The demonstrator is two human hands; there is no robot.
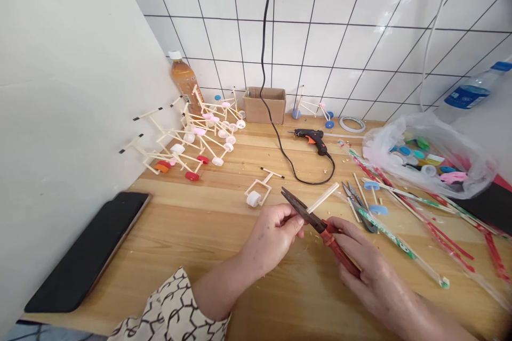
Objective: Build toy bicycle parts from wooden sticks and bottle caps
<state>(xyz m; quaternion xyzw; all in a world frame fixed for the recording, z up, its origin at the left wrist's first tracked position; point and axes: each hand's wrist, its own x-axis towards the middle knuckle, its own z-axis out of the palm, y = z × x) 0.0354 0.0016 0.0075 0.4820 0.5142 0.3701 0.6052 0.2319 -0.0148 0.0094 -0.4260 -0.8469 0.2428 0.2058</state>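
My left hand (pixel 276 234) is closed in a pinch on a small bundle of pale wooden sticks (pixel 326 196), whose far ends stick out up and to the right. In my right hand (pixel 360 261) is a pair of scissors (pixel 310 216) with dark, worn blades and reddish handles. Its blades lie across the sticks beside my left fingertips; I cannot tell whether they touch. Just beyond my left hand rests a small stick frame (pixel 258 192) with a white bottle-cap wheel and a black-tipped crossbar.
Several stick-and-cap tricycle models (pixel 196 133) crowd the left back, near a drink bottle (pixel 184 77). Behind lie a cardboard box (pixel 264 105) and a corded glue gun (pixel 312 138). A bag of caps (pixel 432 157), second scissors (pixel 360 208) and plastic wrappers (pixel 400 240) occupy the right; a phone (pixel 88 250) lies left.
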